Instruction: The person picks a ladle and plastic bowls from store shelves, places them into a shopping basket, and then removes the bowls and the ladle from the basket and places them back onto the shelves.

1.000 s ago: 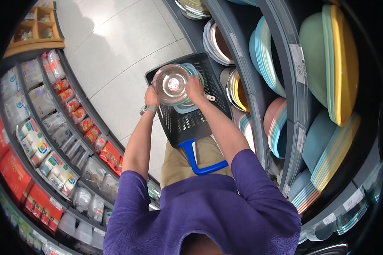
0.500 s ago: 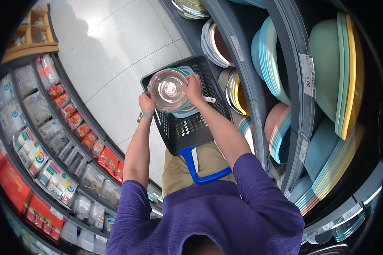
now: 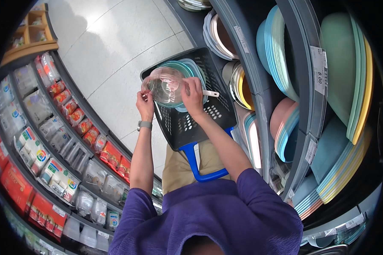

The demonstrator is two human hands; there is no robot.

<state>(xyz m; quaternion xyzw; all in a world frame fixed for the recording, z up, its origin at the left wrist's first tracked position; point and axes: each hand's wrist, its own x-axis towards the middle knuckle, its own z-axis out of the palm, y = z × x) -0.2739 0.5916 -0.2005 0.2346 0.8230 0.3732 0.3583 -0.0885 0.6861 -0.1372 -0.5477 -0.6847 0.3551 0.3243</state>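
A clear pinkish bowl (image 3: pixel 162 83) is held tilted over the shopping basket, with a red-and-white label on its base. My left hand (image 3: pixel 145 106) pinches its lower left rim. On the right side of the bowl, the fingers of my right hand (image 3: pixel 193 98) close around the edge. Beneath it a teal bowl (image 3: pixel 181 66) and a light blue item (image 3: pixel 196 70) lie in the black basket (image 3: pixel 168 131), partly hidden. A white handle (image 3: pixel 211 93) sticks out beside my right hand. The basket's blue handle (image 3: pixel 193 165) rests toward my lap.
On the right, dark shelves hold stacked plastic basins (image 3: pixel 344 72) and bowls (image 3: pixel 285 127), with price tags (image 3: pixel 318 70) on their edges. Packaged goods (image 3: pixel 68 114) fill the shelf on the left. Pale floor tiles (image 3: pixel 115 34) run ahead, and a wooden rack (image 3: pixel 36 29) stands at the far left.
The clear bowl has tipped from nearly level to a slant, and both hands have shifted a little lower with it. More of the teal bowl beneath shows.
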